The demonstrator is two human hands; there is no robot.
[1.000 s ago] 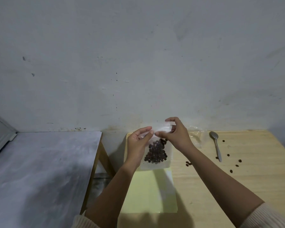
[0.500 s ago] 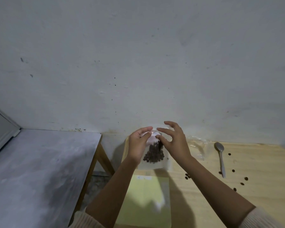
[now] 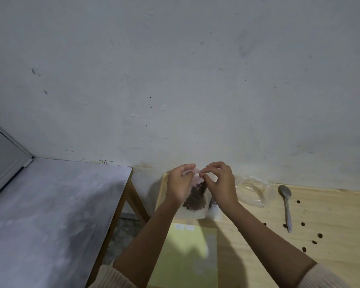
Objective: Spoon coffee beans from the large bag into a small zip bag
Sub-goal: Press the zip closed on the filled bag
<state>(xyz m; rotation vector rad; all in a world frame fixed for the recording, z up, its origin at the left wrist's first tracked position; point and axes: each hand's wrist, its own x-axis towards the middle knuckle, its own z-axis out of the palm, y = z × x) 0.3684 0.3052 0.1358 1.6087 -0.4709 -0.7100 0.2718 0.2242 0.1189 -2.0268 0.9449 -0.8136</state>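
Observation:
A small clear zip bag (image 3: 195, 204) with dark coffee beans in its lower half hangs just above the wooden table (image 3: 330, 256). My left hand (image 3: 180, 183) pinches the bag's top edge from the left. My right hand (image 3: 221, 183) pinches the same top edge from the right, fingertips almost meeting the left ones. A metal spoon (image 3: 286, 204) lies on the table to the right, bowl toward the wall. A crumpled clear plastic bag (image 3: 253, 190) lies between my right hand and the spoon.
Several loose coffee beans (image 3: 319, 235) are scattered around the spoon. A pale yellow-green sheet (image 3: 187, 256) lies on the table below the bag. A grey-topped table (image 3: 50, 215) stands at the left across a gap. The white wall rises right behind.
The view has tilted up a little. My right fingers have closed in onto the bag's top edge beside the left fingers, and both hands sit closer together.

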